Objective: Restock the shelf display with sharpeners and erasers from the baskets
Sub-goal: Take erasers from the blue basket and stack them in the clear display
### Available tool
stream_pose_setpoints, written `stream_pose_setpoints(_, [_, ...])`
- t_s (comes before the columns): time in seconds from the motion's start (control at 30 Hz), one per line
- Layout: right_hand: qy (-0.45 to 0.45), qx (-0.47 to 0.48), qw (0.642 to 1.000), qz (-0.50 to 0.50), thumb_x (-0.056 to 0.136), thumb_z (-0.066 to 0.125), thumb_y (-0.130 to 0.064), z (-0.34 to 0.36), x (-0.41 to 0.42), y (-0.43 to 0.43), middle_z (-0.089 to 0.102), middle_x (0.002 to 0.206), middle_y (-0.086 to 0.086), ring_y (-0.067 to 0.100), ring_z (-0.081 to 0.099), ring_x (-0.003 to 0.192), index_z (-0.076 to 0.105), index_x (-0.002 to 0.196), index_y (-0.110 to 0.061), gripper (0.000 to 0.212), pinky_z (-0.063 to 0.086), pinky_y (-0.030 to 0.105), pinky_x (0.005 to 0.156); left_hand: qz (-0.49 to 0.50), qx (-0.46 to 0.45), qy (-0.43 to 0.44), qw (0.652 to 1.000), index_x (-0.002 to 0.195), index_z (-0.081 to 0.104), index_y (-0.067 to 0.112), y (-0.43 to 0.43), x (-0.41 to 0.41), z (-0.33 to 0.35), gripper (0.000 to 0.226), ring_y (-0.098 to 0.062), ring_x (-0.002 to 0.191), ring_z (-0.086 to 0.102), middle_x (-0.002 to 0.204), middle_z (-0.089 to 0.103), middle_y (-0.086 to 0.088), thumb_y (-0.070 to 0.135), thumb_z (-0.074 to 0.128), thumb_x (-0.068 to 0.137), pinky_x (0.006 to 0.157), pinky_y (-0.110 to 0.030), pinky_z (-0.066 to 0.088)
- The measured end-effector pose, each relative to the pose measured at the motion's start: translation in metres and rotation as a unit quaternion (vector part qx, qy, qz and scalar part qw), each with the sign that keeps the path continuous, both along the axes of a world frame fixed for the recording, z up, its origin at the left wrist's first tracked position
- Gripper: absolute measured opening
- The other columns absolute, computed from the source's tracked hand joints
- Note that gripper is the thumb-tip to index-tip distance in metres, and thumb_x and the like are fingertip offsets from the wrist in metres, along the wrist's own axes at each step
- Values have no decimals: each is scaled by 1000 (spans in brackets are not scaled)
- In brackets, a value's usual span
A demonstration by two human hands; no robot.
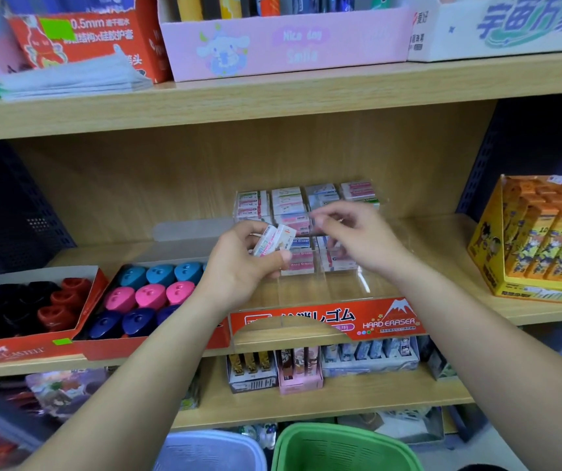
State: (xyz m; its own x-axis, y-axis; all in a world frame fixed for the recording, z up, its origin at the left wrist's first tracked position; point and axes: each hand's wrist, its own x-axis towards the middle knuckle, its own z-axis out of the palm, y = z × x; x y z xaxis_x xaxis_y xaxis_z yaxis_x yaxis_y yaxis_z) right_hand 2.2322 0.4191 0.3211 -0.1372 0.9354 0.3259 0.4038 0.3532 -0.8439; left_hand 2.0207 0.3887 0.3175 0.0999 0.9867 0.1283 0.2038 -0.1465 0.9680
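— Where are the erasers being stocked?
— A few wrapped erasers (pixel 272 242) sit in the left hand (pixel 240 266), just left of the frame's centre. Its fingers and thumb curl round them and hold them tilted, just above the clear display tray (pixel 327 322).
— And the tray?
— Lower centre, on the middle shelf (pixel 449 239), with a red front strip reading HARD ERASER. Its rear and middle compartments hold stacked erasers (pixel 288 202).
— The other hand?
— The right hand (pixel 357 239) hovers over the tray, right of centre. The fingers are curled, with thumb and forefinger tips close together. Whether they pinch anything I cannot tell; it is blurred there.
— Sharpeners?
— On the same shelf, at the left of the frame. Blue, pink and navy sharpeners (pixel 150 294) lie in rows in a red cardboard box. Further left, a second red box holds red and black sharpeners (pixel 52 300).
— The baskets?
— At the bottom edge, below the forearms: a green basket (pixel 340 447) just right of a pale basket (pixel 211 450). Their contents are out of view.
— Anything else?
— An orange carton (pixel 537 239) of upright packets stands at the right end of the shelf, and a pink box (pixel 283 45) sits on the shelf above, top centre.
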Motion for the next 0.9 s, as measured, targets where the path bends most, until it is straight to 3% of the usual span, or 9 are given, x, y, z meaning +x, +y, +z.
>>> stream_pose_setpoints(0.07, [45,-56,995,76,96,67,-19,2,-9,-11,74,96,-1,9,67,69,73,114,-20,18,55,28,59,-14,1,-20,1000,109,60,18,-4,6,4,36,-29,86,76,105,73,-13,6,80,81,72,-33,64])
stream_pose_setpoints(0.17, [88,-96,987,95,92,71,-10,4,-15,-17,74,100,15,10,70,70,69,117,-7,25,56,24,60,-21,12,-36,999,107,62,20,-9,10,6,34,-24,82,77,104,75,-10,8,80,81,70,-31,64])
stream_pose_setpoints(0.33, [200,-162,962,86,92,70,-6,6,-12,-21,77,91,12,19,72,71,66,107,-4,16,60,28,63,-16,-3,-85,996,116,61,17,-13,6,6,36,-29,94,76,110,74,-8,1,75,87,78,-32,62])
stream_pose_setpoints(0.43, [217,-168,958,88,93,69,-5,6,-13,-26,76,87,9,18,71,68,64,106,-5,14,60,29,63,-22,-4,-91,996,118,61,14,-15,5,5,36,-26,88,76,105,76,-8,1,74,87,73,-29,62])
stream_pose_setpoints(0.57, [185,-150,967,91,93,68,-5,8,-12,-33,75,85,6,20,68,68,66,108,-18,20,60,37,70,-13,-2,-83,996,122,60,9,-18,4,3,38,-22,75,74,98,75,-11,1,73,87,65,-25,61])
stream_pose_setpoints(0.7, [168,-138,974,60,92,68,-1,11,-11,-33,75,79,8,23,69,68,64,98,-13,14,59,34,63,16,18,-22,999,128,59,6,-17,0,3,32,-14,66,65,91,71,-5,4,65,96,60,-23,57])
stream_pose_setpoints(0.8, [177,-133,975,13,91,69,-3,11,-6,-27,76,84,14,24,69,69,61,100,-12,16,59,36,64,39,34,74,996,131,58,11,-16,-12,3,30,-10,68,61,101,69,1,9,58,102,59,-22,53])
stream_pose_setpoints(0.9, [159,-131,978,5,91,72,-7,9,-3,-19,77,86,13,20,70,67,63,104,-15,17,59,38,67,58,39,97,993,125,58,14,-15,-30,2,29,-11,64,64,111,71,-1,14,66,97,55,-23,50])
